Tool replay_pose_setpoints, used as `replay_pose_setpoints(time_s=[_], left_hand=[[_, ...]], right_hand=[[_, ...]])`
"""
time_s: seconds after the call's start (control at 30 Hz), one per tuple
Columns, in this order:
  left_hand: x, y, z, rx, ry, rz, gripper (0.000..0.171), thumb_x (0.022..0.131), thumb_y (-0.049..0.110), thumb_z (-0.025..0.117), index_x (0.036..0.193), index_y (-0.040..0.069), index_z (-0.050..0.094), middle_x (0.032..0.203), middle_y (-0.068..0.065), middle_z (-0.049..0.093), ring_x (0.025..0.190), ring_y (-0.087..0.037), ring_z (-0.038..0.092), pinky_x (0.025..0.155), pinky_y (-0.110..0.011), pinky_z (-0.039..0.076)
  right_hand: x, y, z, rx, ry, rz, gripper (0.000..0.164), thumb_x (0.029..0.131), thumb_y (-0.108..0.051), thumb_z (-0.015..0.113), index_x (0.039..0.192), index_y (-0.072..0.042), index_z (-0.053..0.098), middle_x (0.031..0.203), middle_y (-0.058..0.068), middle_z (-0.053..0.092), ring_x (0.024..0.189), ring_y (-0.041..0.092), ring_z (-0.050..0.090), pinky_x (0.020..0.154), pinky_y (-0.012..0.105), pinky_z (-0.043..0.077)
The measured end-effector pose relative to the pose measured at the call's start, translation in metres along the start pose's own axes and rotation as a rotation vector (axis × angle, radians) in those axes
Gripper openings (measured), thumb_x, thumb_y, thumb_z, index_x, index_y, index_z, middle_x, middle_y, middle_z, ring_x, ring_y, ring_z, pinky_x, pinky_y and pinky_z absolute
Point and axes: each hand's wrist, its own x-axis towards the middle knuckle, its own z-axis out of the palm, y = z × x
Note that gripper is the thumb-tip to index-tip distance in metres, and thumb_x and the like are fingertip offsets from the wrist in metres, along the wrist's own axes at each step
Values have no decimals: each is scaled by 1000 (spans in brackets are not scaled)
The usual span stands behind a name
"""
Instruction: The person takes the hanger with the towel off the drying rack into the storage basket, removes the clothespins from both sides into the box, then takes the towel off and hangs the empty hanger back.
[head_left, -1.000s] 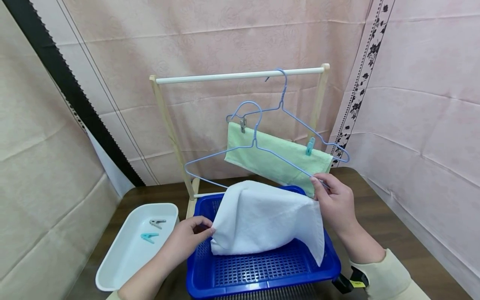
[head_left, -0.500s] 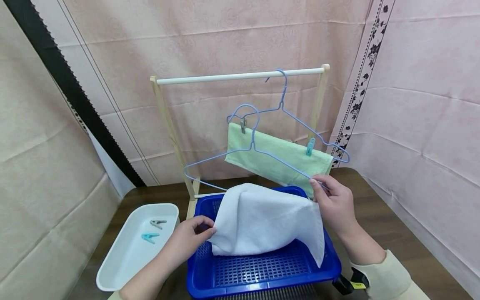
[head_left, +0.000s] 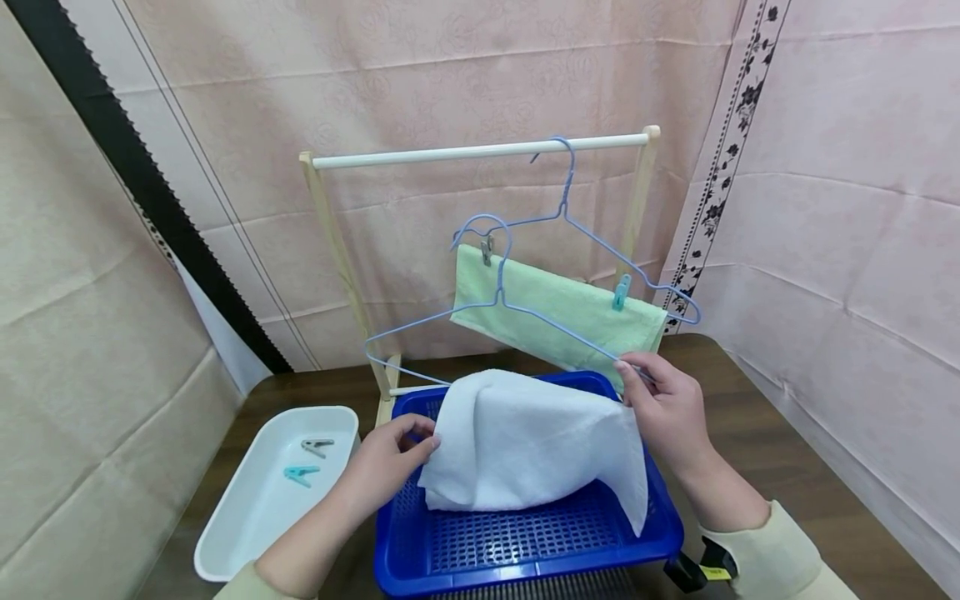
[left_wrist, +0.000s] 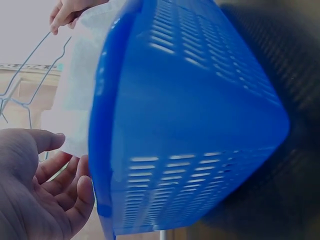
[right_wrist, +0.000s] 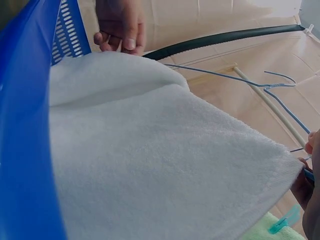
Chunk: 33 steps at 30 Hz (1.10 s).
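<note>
A white towel [head_left: 525, 446] is draped over the lower bar of a blue wire hanger [head_left: 498, 292] and hangs into the blue basket [head_left: 525, 571]. My right hand [head_left: 663, 400] pinches the hanger's right end, right at the towel's upper corner. At the towel's left edge is my left hand [head_left: 390, 462]; in the left wrist view its thumb [left_wrist: 47, 140] stands apart from the loosely bent fingers. The hanger's hook points up and is off the rack. Most of the hanger's lower bar is hidden under the towel.
Behind, a rack [head_left: 480, 153] carries a second blue hanger [head_left: 600, 242] with a green towel [head_left: 555, 308] held by a grey clothespin [head_left: 487, 250] and a teal one. On the left, a white tray [head_left: 240, 500] holds a grey clothespin [head_left: 315, 447] and a teal one.
The held hanger has sunk slightly and moved a little left, with its hook lower. My left hand has shifted a little up and right, its thumb and fingers now more spread.
</note>
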Motion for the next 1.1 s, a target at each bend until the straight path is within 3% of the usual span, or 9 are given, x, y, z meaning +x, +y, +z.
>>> replay_pose_setpoints(time_s=[0.23, 0.4, 0.57, 1.1], left_hand=[[11, 9, -3, -40, 17, 17, 20, 95, 29, 68, 111, 17, 69, 89, 3, 67, 78, -16, 64, 69, -33, 52], [18, 17, -8, -60, 33, 41, 18, 95, 28, 68, 110, 18, 69, 91, 4, 68, 79, -16, 65, 71, -34, 52], [23, 22, -11, -65, 36, 37, 19, 95, 29, 68, 110, 18, 69, 92, 4, 69, 80, -16, 67, 73, -35, 52], [23, 26, -10, -64, 53, 41, 9, 92, 23, 71, 97, 14, 71, 77, 3, 67, 75, -15, 63, 72, -33, 51]], right_hand=[[0, 0, 2, -6, -4, -38, 9, 91, 3, 68, 96, -4, 72, 61, 3, 58, 51, 5, 51, 48, 17, 41], [-1, -1, 3, 4, -10, -16, 10, 91, 2, 69, 96, -5, 73, 63, 6, 60, 51, 7, 53, 47, 17, 42], [-1, -3, 3, 3, -17, -12, 7, 92, 0, 68, 95, -5, 73, 63, 2, 60, 50, 7, 53, 46, 18, 42], [-2, -1, 6, -4, -17, -69, 11, 90, 5, 69, 95, -4, 73, 61, -1, 57, 51, 5, 50, 45, 19, 39]])
